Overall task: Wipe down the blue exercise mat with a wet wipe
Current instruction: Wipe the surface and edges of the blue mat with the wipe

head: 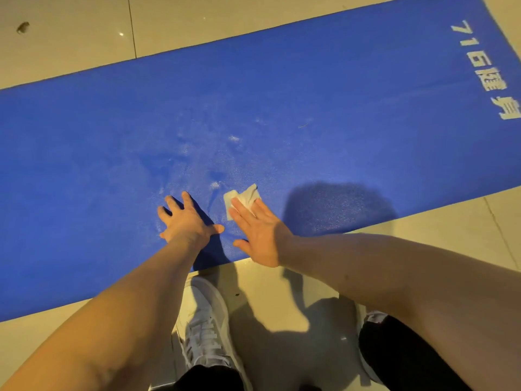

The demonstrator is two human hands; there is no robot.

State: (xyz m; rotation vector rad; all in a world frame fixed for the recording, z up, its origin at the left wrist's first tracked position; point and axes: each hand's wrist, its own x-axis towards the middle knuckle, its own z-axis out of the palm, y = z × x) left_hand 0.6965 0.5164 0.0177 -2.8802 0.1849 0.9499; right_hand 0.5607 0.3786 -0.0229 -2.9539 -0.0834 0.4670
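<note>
The blue exercise mat [310, 103] lies flat on the tiled floor and runs across the whole view, with white print near its right end. Pale damp streaks show on it ahead of my hands. My left hand [187, 218] rests flat on the mat near its front edge, fingers spread and straight. My right hand [259, 232] lies beside it with straight fingers pressing a crumpled white wet wipe [242, 197] onto the mat. Part of the wipe sticks out past my fingertips; the rest is hidden under my hand.
Beige floor tiles [70, 38] surround the mat, with a small dark speck [23, 27] on the floor at the far left. My white sneaker [207, 325] stands just in front of the mat's near edge, and a second shoe [372, 317] is partly hidden under my right arm.
</note>
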